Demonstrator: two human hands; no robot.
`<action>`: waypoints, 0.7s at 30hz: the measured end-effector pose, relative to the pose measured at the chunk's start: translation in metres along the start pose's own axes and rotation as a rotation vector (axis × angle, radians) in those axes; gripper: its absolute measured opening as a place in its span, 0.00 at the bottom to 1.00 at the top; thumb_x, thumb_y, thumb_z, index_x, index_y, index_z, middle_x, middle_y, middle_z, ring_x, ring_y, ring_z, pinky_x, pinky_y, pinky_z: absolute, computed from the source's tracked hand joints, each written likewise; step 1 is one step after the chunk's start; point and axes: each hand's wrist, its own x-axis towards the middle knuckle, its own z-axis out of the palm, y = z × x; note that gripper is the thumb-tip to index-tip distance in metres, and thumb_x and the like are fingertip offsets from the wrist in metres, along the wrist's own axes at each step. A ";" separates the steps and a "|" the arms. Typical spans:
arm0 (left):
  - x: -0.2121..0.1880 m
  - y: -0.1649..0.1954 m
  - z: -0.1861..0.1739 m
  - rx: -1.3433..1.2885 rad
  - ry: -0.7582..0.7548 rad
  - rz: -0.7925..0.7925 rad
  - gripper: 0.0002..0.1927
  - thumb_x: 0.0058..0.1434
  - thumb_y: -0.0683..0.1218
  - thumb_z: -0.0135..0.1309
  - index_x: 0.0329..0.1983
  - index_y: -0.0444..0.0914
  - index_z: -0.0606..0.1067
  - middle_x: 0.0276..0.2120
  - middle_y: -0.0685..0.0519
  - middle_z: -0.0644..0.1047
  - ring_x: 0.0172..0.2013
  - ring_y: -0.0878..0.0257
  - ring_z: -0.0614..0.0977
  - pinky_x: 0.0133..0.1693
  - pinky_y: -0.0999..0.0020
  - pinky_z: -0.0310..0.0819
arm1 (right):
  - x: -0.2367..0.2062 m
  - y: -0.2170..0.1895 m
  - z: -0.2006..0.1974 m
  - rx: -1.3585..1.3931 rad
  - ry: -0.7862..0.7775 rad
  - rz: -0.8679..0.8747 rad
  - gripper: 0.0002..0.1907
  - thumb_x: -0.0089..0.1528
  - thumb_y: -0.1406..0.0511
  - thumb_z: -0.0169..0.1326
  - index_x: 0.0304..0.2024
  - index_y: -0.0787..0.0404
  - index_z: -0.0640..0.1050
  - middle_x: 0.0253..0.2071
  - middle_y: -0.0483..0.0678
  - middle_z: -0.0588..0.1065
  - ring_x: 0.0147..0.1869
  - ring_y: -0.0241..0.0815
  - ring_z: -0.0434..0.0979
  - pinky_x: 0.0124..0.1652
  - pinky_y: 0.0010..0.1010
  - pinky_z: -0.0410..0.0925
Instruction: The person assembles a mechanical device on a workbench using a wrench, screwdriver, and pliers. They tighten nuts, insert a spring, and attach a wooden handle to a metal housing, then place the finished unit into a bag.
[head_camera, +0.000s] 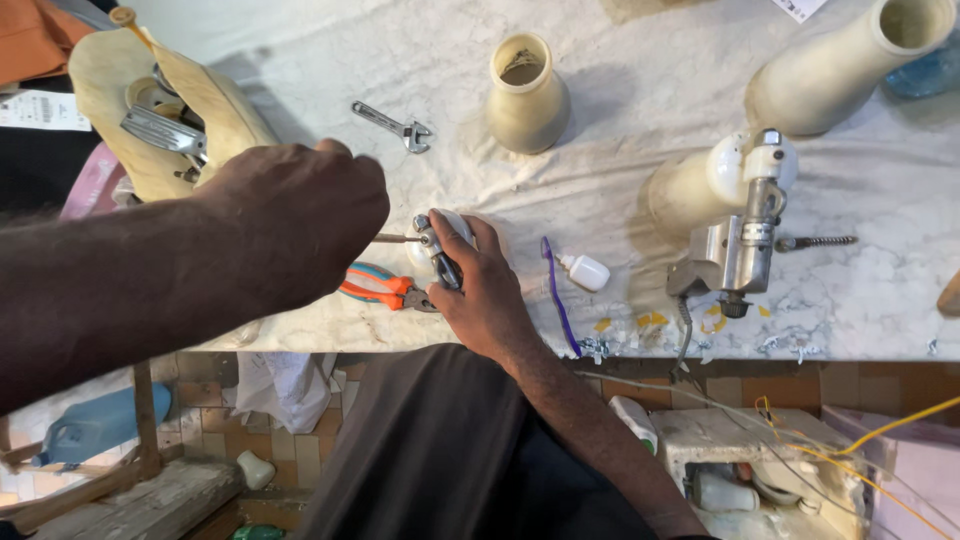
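Observation:
My left hand (300, 215) is closed in a fist around a tool whose thin metal shaft (395, 238) points right. The shaft's tip meets a small white round part with a dark metal fitting (440, 245). My right hand (485, 290) holds that part down on the white cloth-covered table (640, 90), with the thumb and fingers wrapped around its right side. The tool's handle is hidden inside my left fist.
Orange-and-blue pliers (380, 287) lie just under the part. A wrench (395, 125), two cream cone-shaped shells (525, 95) (840, 70), a metal joint assembly (745, 220), a bolt (815, 241), a small white bottle (585, 270) and a purple brush (557, 295) are on the table.

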 end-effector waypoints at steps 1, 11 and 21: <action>-0.007 0.002 0.003 0.020 -0.009 0.035 0.09 0.58 0.43 0.60 0.39 0.34 0.76 0.33 0.47 0.78 0.30 0.59 0.81 0.32 0.61 0.81 | -0.001 0.000 0.000 0.012 -0.003 0.013 0.42 0.55 0.69 0.60 0.73 0.50 0.64 0.68 0.57 0.62 0.71 0.57 0.68 0.63 0.42 0.68; -0.029 0.003 0.011 1.160 0.361 0.654 0.18 0.56 0.39 0.57 0.14 0.40 0.64 0.17 0.59 0.59 0.17 0.70 0.61 0.19 0.73 0.50 | -0.001 0.000 -0.002 0.004 -0.031 0.061 0.43 0.55 0.68 0.60 0.73 0.50 0.64 0.67 0.57 0.61 0.70 0.55 0.68 0.63 0.42 0.68; -0.009 0.023 -0.030 -0.305 -0.218 -0.331 0.18 0.67 0.54 0.53 0.34 0.35 0.81 0.31 0.41 0.83 0.32 0.50 0.85 0.39 0.50 0.80 | -0.004 0.007 0.006 -0.013 0.034 0.014 0.42 0.56 0.69 0.59 0.73 0.50 0.64 0.68 0.59 0.62 0.70 0.57 0.68 0.63 0.43 0.68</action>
